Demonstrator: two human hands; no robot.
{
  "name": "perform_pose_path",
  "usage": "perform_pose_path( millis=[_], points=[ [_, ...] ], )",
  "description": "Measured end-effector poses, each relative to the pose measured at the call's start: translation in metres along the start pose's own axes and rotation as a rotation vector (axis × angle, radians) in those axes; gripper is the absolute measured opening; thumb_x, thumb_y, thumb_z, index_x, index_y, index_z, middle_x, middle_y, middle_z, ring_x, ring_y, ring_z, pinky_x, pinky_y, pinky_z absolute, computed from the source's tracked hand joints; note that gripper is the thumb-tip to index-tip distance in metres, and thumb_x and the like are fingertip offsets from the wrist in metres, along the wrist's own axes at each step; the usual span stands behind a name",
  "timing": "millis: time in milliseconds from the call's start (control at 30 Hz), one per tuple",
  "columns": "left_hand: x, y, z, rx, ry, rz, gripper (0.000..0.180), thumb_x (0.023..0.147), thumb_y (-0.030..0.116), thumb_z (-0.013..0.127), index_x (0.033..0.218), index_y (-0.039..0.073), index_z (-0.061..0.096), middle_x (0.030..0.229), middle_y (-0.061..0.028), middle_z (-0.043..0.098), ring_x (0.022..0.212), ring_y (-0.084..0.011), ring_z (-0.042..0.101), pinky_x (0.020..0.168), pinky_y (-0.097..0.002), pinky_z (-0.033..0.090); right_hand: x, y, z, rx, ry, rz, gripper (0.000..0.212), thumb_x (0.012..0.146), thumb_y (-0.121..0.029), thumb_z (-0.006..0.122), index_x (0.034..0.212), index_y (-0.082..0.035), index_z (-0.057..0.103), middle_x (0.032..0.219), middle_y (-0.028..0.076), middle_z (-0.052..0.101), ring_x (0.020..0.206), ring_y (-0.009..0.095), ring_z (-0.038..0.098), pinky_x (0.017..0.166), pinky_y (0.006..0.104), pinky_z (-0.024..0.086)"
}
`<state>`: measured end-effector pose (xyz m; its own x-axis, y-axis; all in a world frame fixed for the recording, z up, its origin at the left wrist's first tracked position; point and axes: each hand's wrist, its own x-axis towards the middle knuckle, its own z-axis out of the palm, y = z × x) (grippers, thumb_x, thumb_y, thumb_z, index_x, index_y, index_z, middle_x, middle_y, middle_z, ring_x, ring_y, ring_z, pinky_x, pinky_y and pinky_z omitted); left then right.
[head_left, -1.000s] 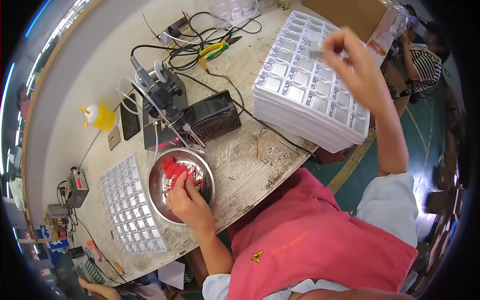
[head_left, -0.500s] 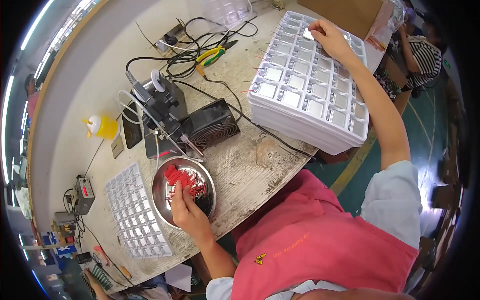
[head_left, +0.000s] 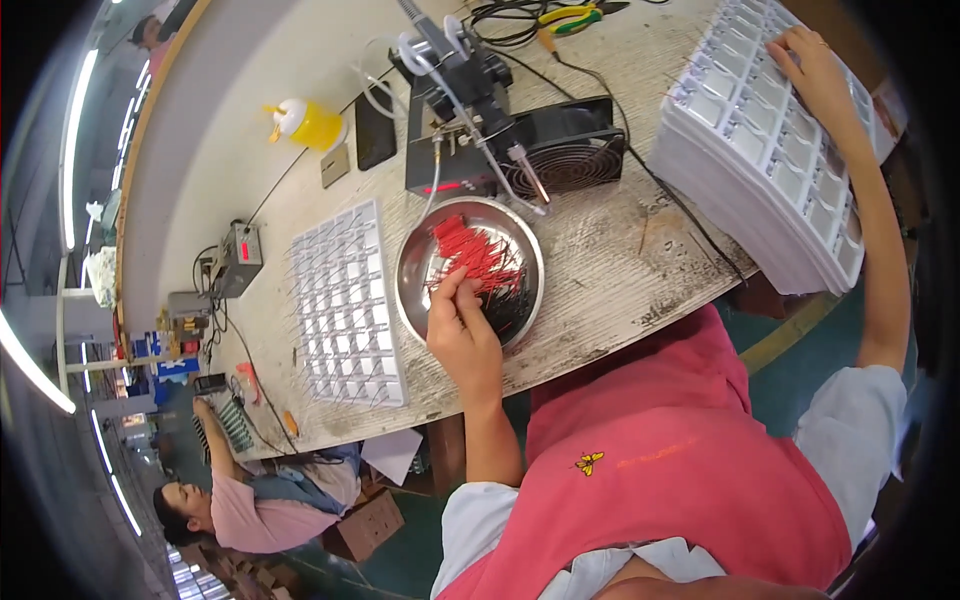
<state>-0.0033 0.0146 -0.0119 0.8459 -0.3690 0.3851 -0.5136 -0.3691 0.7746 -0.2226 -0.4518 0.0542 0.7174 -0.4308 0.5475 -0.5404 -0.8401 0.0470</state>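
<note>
My left hand (head_left: 465, 325) is in a round steel bowl (head_left: 413, 268), its thumb and fingers pinched together at the edge of a heap of short red wires (head_left: 478, 255). What sits between those fingertips is too small to make out. Black wires (head_left: 512, 312) lie beside the red ones, partly behind the hand. Over at the right, my right hand (head_left: 815, 78) rests on the top of a tall stack of white plastic trays (head_left: 750, 195). Its fingers bend down into a compartment, hiding whatever they grip. Silver square parts sit in the top tray's compartments.
Behind the bowl stands a black fan unit (head_left: 572, 150) with a soldering fixture (head_left: 475, 95). Left of the bowl lies another filled white tray (head_left: 391, 325). A yellow bottle (head_left: 316, 126), a phone (head_left: 375, 130) and pliers (head_left: 572, 17) lie farther back. Another person (head_left: 265, 515) sits at lower left.
My head has turned left, so the whole scene has shifted right in the picture. My left hand stays in the bowl among the wires; my right hand stays at the top tray.
</note>
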Motion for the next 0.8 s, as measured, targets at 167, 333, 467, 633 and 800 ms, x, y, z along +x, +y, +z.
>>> perform_pose_path(
  millis=[167, 333, 467, 633, 800],
  points=[
    [-0.001, -0.007, -0.007, 0.025, 0.016, 0.003, 0.017, 0.097, 0.011, 0.055, 0.106, -0.002, 0.062, 0.084, -0.0074, 0.068, 0.072, -0.0106, 0.060, 0.065, -0.0237, 0.048, 0.003, -0.013, -0.004, -0.026, -0.053, -0.005, 0.024, 0.094, -0.024, 0.057, 0.095, -0.001, 0.062, 0.093, 0.012, 0.059, 0.097, 0.030, 0.053, 0.086, 0.0373, 0.042],
    [0.001, -0.016, -0.018, 0.045, 0.065, -0.040, 0.017, 0.097, 0.013, 0.056, 0.103, -0.001, 0.062, 0.081, -0.0062, 0.067, 0.069, -0.0096, 0.059, 0.063, -0.0232, 0.047, 0.002, 0.023, 0.012, 0.046, -0.081, 0.045, 0.028, 0.092, -0.027, 0.060, 0.096, 0.000, 0.060, 0.092, 0.010, 0.058, 0.091, 0.025, 0.053, 0.084, 0.0346, 0.041],
    [0.001, -0.016, -0.031, 0.214, -0.001, -0.084, 0.016, 0.096, 0.015, 0.058, 0.100, 0.000, 0.063, 0.082, -0.0059, 0.065, 0.067, -0.0113, 0.056, 0.060, -0.0253, 0.044, 0.004, 0.055, 0.037, 0.170, -0.128, 0.099, 0.035, 0.089, -0.032, 0.063, 0.097, 0.001, 0.059, 0.090, 0.009, 0.057, 0.083, 0.019, 0.053, 0.080, 0.0308, 0.041],
    [0.005, -0.012, -0.032, 0.370, -0.082, 0.113, 0.005, 0.089, 0.009, 0.062, 0.090, 0.003, 0.062, 0.089, -0.0108, 0.062, 0.075, -0.0288, 0.060, 0.066, -0.0379, 0.046, -0.002, 0.076, 0.050, 0.380, -0.136, 0.167, 0.031, 0.093, -0.033, 0.061, 0.095, -0.003, 0.056, 0.088, 0.001, 0.051, 0.081, 0.011, 0.047, 0.075, 0.0246, 0.038],
    [0.003, -0.014, -0.043, 0.487, -0.212, 0.100, 0.005, 0.087, 0.009, 0.064, 0.090, 0.005, 0.063, 0.089, -0.0094, 0.062, 0.079, -0.0289, 0.060, 0.069, -0.0395, 0.044, -0.001, 0.054, 0.038, 0.447, -0.183, 0.191, 0.029, 0.095, -0.034, 0.059, 0.090, -0.006, 0.052, 0.083, -0.003, 0.046, 0.075, 0.006, 0.042, 0.068, 0.0208, 0.034]
  ],
)
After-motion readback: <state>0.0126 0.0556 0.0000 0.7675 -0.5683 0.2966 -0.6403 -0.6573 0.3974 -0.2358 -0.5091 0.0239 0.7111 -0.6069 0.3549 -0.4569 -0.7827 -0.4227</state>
